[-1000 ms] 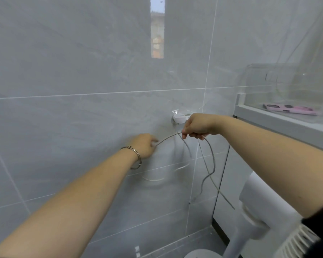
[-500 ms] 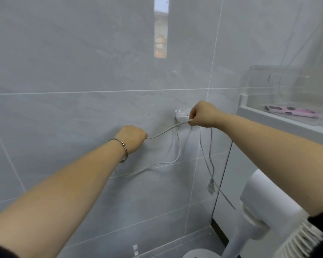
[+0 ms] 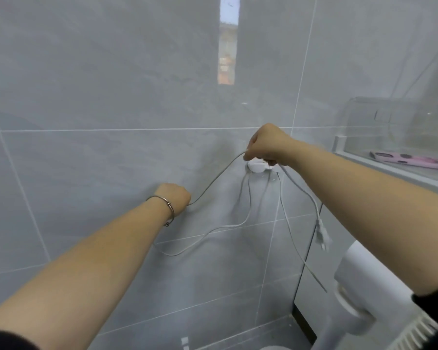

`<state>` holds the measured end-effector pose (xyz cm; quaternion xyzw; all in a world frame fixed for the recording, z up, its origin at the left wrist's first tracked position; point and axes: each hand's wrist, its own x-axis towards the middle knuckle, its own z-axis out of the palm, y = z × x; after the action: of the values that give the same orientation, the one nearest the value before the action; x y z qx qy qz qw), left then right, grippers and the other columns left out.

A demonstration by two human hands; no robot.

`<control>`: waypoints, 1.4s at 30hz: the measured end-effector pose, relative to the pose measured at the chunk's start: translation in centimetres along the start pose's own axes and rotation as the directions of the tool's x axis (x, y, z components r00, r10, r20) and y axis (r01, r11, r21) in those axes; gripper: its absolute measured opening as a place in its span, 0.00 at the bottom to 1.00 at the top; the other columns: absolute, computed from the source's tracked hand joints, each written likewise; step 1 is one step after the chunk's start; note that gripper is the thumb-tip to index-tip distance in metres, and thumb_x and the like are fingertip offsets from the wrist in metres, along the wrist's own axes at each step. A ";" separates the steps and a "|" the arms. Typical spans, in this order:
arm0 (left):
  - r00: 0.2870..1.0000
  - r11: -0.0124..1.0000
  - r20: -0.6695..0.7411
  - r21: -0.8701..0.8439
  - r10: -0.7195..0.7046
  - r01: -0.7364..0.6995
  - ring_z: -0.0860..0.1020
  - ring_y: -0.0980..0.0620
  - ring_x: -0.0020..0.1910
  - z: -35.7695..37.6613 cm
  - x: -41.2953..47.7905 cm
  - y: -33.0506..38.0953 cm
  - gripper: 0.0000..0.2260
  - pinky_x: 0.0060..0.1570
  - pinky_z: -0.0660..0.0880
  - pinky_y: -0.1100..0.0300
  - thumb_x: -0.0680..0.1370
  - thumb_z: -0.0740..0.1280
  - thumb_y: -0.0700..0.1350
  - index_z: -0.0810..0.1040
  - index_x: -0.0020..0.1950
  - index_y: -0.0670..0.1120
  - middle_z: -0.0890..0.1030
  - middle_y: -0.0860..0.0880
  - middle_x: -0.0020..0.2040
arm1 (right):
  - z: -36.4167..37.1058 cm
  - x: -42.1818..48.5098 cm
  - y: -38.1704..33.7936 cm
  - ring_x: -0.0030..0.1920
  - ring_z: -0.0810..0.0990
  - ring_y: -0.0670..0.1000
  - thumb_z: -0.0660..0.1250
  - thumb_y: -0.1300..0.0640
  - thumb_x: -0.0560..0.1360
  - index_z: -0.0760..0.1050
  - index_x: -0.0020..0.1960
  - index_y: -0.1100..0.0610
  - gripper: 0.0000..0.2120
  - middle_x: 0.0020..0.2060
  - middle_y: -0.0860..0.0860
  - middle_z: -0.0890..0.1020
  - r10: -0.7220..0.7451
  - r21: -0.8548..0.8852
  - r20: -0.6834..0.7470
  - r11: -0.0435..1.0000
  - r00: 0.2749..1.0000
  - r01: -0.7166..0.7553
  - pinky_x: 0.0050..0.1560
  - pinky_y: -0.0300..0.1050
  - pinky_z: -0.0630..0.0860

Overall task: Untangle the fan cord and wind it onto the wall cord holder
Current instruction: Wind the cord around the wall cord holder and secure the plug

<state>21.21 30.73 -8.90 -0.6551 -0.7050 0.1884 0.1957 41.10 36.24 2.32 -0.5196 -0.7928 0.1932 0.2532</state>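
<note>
Holds the fan cord (image 3: 216,179) in both grips; pinches it in the curled fingers of the right grip (image 3: 266,145), just above the white wall cord holder (image 3: 257,168); clasps it in the fisted left grip (image 3: 173,198), lower and to the left, close to the grey tiled wall (image 3: 99,97); sags in a shallow curve between the two; drops from the holder in several loose strands, one looping left beneath the left forearm; ends in a white plug (image 3: 321,234) dangling to the right, near the white fan (image 3: 359,281).
</note>
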 end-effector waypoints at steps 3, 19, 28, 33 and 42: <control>0.998 0.968 0.014 -0.242 -0.055 0.057 0.78 0.42 0.58 0.9 0.1 -0.1 0.13 0.53 0.74 0.55 0.77 0.58 0.36 0.78 0.58 0.41 0.79 0.42 0.58 | -0.4 -0.4 0.3 0.25 0.62 0.51 0.68 0.66 0.72 0.69 0.39 0.60 0.08 0.27 0.55 0.68 0.115 0.122 0.184 0.983 0.976 -0.139 0.28 0.39 0.63; 0.984 0.304 0.163 -0.943 0.074 0.133 0.77 0.63 0.27 -1.1 2.4 3.4 0.12 0.25 0.70 0.70 0.76 0.63 0.37 0.79 0.58 0.42 0.79 0.48 0.38 | 7.3 -1.5 7.3 0.43 0.76 0.56 0.68 0.59 0.75 0.76 0.58 0.69 0.16 0.38 0.58 0.76 0.247 0.000 0.276 0.966 0.929 -0.257 0.52 0.48 0.78; 0.993 0.006 0.120 -0.993 -0.001 0.120 0.78 0.61 0.29 -0.7 3.5 5.8 0.08 0.34 0.69 0.65 0.75 0.63 0.36 0.78 0.49 0.46 0.79 0.50 0.35 | 7.9 -1.3 9.3 0.34 0.78 0.50 0.66 0.67 0.74 0.77 0.46 0.67 0.03 0.35 0.58 0.77 0.235 0.339 0.289 0.881 0.928 -0.329 0.39 0.41 0.79; 0.984 -0.225 0.133 -0.969 -0.122 0.103 0.74 0.56 0.33 -1.9 4.9 6.8 0.10 0.32 0.68 0.65 0.76 0.62 0.35 0.78 0.54 0.43 0.77 0.49 0.35 | 7.1 -0.7 10.0 0.38 0.79 0.51 0.64 0.65 0.74 0.78 0.45 0.63 0.04 0.39 0.56 0.78 0.219 0.410 0.108 0.879 0.970 -0.244 0.34 0.40 0.76; 0.982 -0.368 0.163 -0.922 -0.092 0.119 0.75 0.58 0.27 -5.1 6.7 9.9 0.13 0.31 0.68 0.64 0.77 0.62 0.35 0.74 0.61 0.42 0.75 0.51 0.36 | 4.5 2.8 13.8 0.37 0.74 0.55 0.59 0.67 0.70 0.71 0.35 0.62 0.06 0.35 0.59 0.75 0.461 0.475 -0.215 0.820 0.861 -0.320 0.38 0.47 0.72</control>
<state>31.88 38.13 -9.48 -0.4616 -0.6140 -0.4863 -0.4164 47.46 43.96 -8.57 -0.6297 -0.5543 0.3214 0.4392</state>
